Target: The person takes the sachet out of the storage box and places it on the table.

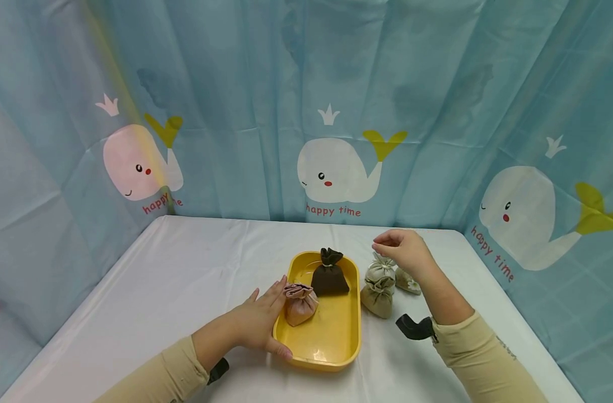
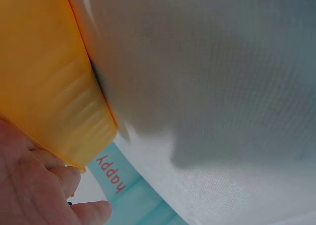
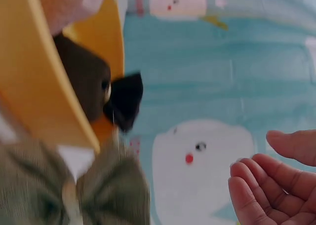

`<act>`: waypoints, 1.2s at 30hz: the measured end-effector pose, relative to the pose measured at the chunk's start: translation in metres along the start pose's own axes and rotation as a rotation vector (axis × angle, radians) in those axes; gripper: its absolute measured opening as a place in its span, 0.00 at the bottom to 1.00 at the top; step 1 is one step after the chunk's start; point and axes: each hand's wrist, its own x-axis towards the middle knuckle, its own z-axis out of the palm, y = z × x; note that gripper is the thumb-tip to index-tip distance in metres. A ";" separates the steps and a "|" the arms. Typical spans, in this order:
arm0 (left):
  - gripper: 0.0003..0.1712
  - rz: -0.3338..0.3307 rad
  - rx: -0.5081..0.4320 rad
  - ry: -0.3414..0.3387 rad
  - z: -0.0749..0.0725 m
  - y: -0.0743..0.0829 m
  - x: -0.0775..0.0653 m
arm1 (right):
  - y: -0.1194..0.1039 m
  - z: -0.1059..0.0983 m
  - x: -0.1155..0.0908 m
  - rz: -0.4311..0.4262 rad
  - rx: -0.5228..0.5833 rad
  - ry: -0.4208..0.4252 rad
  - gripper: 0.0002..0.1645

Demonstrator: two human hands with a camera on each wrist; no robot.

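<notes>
A yellow tray (image 1: 333,341) holds a dark brown drawstring pouch (image 1: 330,280) toward its far end and a pink one (image 1: 301,310) by its left wall. My left hand (image 1: 256,322) rests on the tray's left rim, fingers stretched out; the left wrist view has it against the outer wall. Above the pouches right of the tray hovers my right hand (image 1: 407,254), its fingers loosely bent with nothing between them. Below it sit a pale pouch (image 1: 379,271), an olive pouch (image 1: 378,302) and a partly hidden flowered pouch (image 1: 408,284). A greenish gathered pouch (image 3: 29,185) looms close in the right wrist view.
A white cloth (image 1: 185,280) covers the table. Blue curtains (image 1: 225,140) printed with whales hang behind it and along both sides. Each wrist wears a black strap piece (image 1: 414,326).
</notes>
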 end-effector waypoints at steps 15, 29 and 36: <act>0.78 -0.005 -0.005 -0.012 -0.001 0.001 0.000 | -0.036 0.051 0.001 -0.108 0.019 -0.137 0.09; 0.77 -0.008 -0.019 -0.019 -0.002 0.000 0.000 | -0.042 0.087 0.001 -0.176 0.022 -0.270 0.09; 0.77 -0.003 -0.016 -0.026 -0.002 0.001 0.000 | -0.043 0.101 0.000 -0.224 -0.039 -0.341 0.12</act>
